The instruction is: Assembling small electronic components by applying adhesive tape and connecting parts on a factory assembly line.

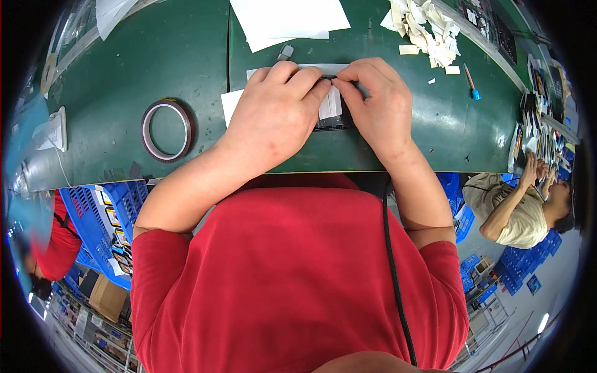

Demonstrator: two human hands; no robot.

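Note:
Both of my hands rest on the green table, closed on one small black part with a white strip across it. My left hand covers its left side, fingers curled over the top edge. My right hand pinches the top edge from the right. Most of the part is hidden beneath my fingers. It lies on a white sheet whose corner shows at the left.
A roll of brown tape lies flat to the left. White sheets sit at the far edge, a heap of white paper scraps at the far right, a small blue-tipped tool beside it. Blue crates stand below left. A co-worker sits at right.

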